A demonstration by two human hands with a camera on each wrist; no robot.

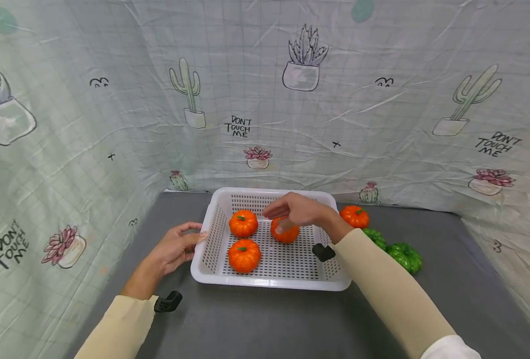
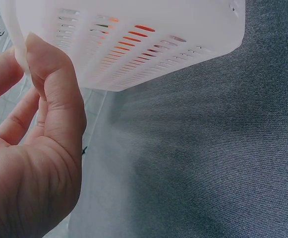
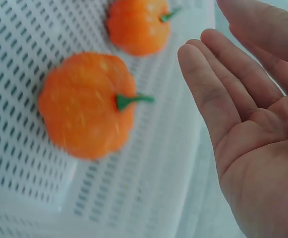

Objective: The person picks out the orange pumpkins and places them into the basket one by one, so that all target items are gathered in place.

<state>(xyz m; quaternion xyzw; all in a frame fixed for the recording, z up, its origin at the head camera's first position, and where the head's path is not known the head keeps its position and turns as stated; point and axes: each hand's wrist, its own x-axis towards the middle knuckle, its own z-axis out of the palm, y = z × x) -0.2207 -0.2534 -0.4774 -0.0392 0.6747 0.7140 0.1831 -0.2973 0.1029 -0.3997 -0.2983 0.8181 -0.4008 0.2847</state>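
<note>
A white perforated plastic basket [image 1: 271, 283] sits on the dark table. My left hand [image 1: 175, 247] pinches its left rim; in the left wrist view the thumb [image 2: 49, 62] lies against the basket edge. Inside are small orange pumpkins with green stems: one at the back left [image 1: 244, 223], one at the front left [image 1: 244, 256], and a third pumpkin [image 1: 290, 236] partly hidden under my right hand [image 1: 298, 209]. That hand hovers over the basket, fingers extended and holding nothing. Its palm shows in the right wrist view, beside two of the pumpkins.
Right of the basket stand another orange pumpkin [image 1: 355, 216] and two green pumpkin-shaped vegetables [image 1: 406, 257], one partly behind my right sleeve [image 1: 390, 289]. A printed cloth curtain [image 1: 247, 75] encloses the table's back and sides.
</note>
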